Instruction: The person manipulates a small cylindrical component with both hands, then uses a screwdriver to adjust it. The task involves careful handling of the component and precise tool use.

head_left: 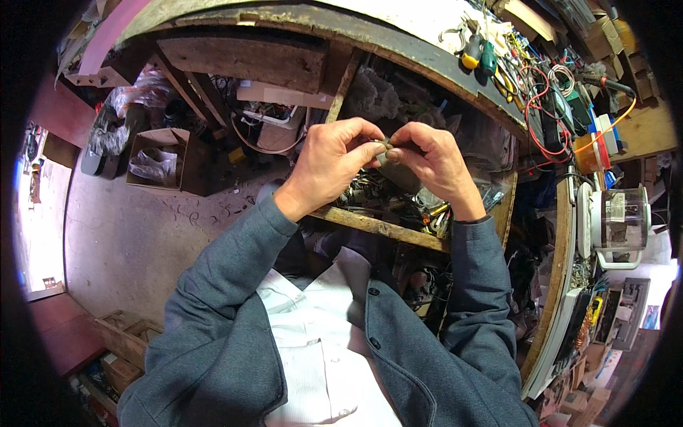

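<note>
My left hand (334,156) and my right hand (427,160) meet in the middle of the view, fingertips pinched on a small dull metal-looking piece (386,145), too small to make out. Below them is an open wooden drawer (377,228) crowded with small metal parts (352,199), tools with yellow handles (434,212) and dark bundled items. My thumbs and forefingers hide most of the piece.
A cluttered bench (489,28) holds pliers, red cables and small tools. At right stands a white appliance with a clear jug (620,220). At left, a cardboard box (142,178) and plastic-wrapped items lie on the concrete floor (128,249); a wooden crate (117,320) is lower left.
</note>
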`<act>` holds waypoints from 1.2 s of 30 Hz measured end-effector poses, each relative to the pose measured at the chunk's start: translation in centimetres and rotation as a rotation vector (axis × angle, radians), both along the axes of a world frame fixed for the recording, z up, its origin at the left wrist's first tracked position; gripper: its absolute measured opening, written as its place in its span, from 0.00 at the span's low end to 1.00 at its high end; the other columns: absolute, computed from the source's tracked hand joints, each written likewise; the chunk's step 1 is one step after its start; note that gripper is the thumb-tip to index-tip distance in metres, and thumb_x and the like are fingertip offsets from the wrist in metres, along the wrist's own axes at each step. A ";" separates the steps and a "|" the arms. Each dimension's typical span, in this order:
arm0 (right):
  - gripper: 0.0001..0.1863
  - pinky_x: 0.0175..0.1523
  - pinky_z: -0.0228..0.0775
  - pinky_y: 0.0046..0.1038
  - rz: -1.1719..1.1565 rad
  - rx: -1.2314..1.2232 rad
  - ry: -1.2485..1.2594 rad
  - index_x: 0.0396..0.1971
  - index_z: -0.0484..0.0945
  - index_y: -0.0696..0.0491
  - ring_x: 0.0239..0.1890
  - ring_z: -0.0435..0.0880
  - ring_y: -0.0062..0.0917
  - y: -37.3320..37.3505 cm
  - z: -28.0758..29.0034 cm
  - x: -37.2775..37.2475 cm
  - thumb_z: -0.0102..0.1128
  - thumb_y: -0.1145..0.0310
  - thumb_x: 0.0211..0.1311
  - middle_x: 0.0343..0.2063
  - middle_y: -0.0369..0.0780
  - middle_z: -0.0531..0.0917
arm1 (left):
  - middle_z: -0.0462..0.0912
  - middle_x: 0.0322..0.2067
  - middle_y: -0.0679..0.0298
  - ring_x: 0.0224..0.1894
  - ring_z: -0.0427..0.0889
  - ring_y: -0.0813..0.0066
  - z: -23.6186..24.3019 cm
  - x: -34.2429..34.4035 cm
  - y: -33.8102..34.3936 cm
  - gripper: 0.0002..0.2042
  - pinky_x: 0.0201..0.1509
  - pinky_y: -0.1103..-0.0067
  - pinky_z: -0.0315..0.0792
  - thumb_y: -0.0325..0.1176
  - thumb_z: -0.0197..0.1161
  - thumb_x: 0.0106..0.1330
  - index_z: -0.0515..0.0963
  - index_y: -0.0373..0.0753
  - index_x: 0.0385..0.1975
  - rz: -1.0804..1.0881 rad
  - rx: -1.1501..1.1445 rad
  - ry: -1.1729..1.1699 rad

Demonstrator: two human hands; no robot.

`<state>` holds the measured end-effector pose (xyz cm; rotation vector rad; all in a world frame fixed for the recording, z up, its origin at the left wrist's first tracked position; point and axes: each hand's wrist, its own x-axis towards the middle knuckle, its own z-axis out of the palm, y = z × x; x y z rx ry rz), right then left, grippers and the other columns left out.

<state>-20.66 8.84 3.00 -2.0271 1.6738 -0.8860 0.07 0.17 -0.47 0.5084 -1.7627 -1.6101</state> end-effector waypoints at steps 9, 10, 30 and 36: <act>0.07 0.36 0.74 0.31 0.005 0.014 -0.047 0.37 0.81 0.58 0.30 0.83 0.32 -0.2 -0.1 0.0 0.68 0.71 0.66 0.27 0.44 0.82 | 0.88 0.35 0.62 0.37 0.89 0.78 0.2 -0.2 0.0 0.07 0.43 0.82 0.83 0.26 0.64 0.75 0.82 0.30 0.47 0.001 0.080 0.073; 0.08 0.36 0.73 0.33 -0.014 -0.002 -0.075 0.37 0.81 0.57 0.30 0.83 0.37 -0.2 -0.2 0.0 0.69 0.69 0.66 0.27 0.45 0.81 | 0.88 0.35 0.62 0.36 0.89 0.77 0.3 -0.2 0.0 0.08 0.42 0.82 0.83 0.27 0.63 0.75 0.82 0.30 0.47 0.015 0.127 0.097; 0.08 0.33 0.71 0.27 -0.039 0.028 -0.069 0.38 0.81 0.58 0.26 0.77 0.23 -0.3 -0.1 0.0 0.68 0.69 0.68 0.25 0.41 0.81 | 0.87 0.33 0.61 0.32 0.89 0.75 -0.1 -0.1 -0.3 0.09 0.37 0.80 0.84 0.31 0.61 0.78 0.82 0.30 0.45 0.088 0.182 0.130; 0.08 0.32 0.70 0.28 -0.037 0.021 -0.092 0.37 0.81 0.58 0.24 0.77 0.25 -0.3 -0.2 0.0 0.69 0.69 0.67 0.24 0.42 0.79 | 0.87 0.33 0.60 0.33 0.89 0.75 -0.2 -0.1 -0.3 0.10 0.38 0.80 0.84 0.32 0.61 0.78 0.82 0.30 0.45 0.079 0.194 0.132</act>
